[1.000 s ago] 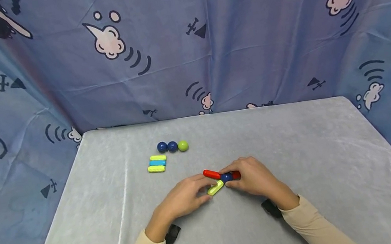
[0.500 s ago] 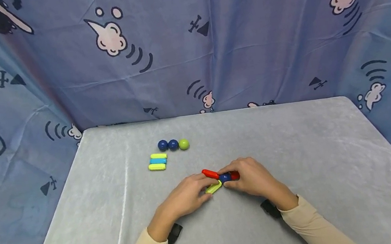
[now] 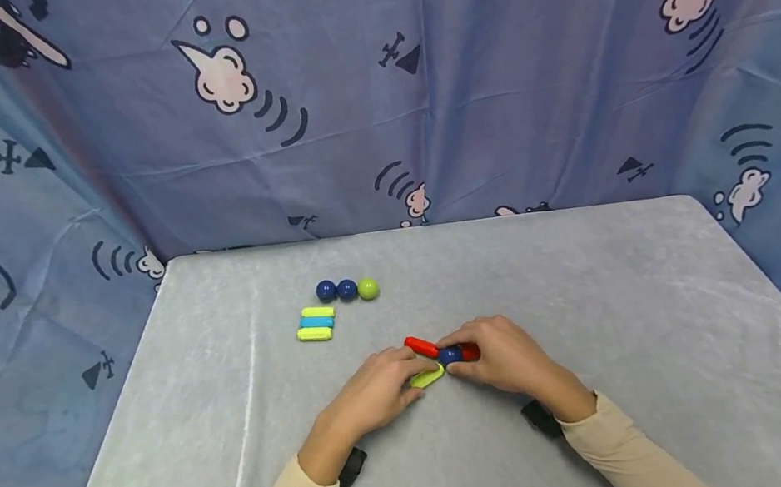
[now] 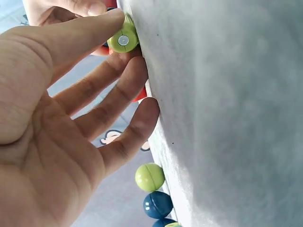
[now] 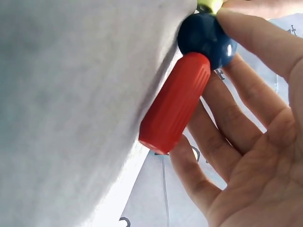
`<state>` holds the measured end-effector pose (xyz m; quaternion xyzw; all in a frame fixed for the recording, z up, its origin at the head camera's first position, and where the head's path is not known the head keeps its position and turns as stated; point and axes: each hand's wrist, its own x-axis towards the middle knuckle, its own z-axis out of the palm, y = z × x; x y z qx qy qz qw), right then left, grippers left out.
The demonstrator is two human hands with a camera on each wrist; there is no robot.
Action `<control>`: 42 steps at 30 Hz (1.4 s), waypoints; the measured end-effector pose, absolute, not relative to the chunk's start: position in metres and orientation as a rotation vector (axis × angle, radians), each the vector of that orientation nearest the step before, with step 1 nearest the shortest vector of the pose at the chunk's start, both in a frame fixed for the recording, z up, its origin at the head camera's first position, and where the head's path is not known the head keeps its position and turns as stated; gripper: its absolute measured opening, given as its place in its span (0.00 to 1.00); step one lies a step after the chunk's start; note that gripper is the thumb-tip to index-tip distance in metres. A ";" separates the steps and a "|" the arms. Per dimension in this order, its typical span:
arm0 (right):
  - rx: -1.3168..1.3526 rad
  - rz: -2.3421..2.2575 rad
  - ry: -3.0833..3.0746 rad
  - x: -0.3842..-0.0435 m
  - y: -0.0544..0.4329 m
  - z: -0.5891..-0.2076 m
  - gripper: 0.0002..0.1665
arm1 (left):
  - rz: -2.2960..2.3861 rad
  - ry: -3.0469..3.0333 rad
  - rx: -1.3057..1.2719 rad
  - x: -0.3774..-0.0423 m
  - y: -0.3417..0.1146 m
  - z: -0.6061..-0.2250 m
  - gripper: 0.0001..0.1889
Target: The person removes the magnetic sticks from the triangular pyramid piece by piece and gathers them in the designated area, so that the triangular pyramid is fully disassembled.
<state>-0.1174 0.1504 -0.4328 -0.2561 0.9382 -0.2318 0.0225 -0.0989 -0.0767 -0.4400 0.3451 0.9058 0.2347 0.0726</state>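
Around a blue ball [image 3: 449, 355] near the middle of the table, two red sticks and a yellow-green stick meet in a three-armed shape. My left hand [image 3: 377, 393] pinches the yellow-green stick [image 3: 427, 377] between thumb and fingers; its round end with a silvery disc shows in the left wrist view. My right hand [image 3: 501, 355] holds the blue ball between thumb and fingertips. One red stick [image 5: 175, 104] runs from the ball under the right palm. The other red stick [image 3: 420, 347] points to the far left, beyond the left fingertips.
Farther back on the left, two dark blue balls [image 3: 337, 290] and a green ball [image 3: 368, 288] stand in a row. Just in front of them lie two yellow-green sticks [image 3: 315, 334] with a light blue stick [image 3: 316, 322] between. A patterned curtain [image 3: 324, 102] hangs behind the grey-covered table [image 3: 593, 280].
The left fingers have come slightly further over the yellow-green stick and cover more of it. The right hand keeps its hold on the ball; the joined pieces have barely shifted.
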 end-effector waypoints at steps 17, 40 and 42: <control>-0.775 -0.675 2.932 -0.118 0.151 -0.433 0.20 | 0.711 2.719 1.099 -0.105 -0.095 -0.440 0.18; -0.771 -0.689 2.921 -0.116 0.151 -0.434 0.19 | 0.682 2.781 0.936 -0.103 -0.094 -0.440 0.11; -0.768 -0.691 2.922 -0.117 0.150 -0.434 0.19 | 0.689 2.783 0.939 -0.103 -0.095 -0.440 0.11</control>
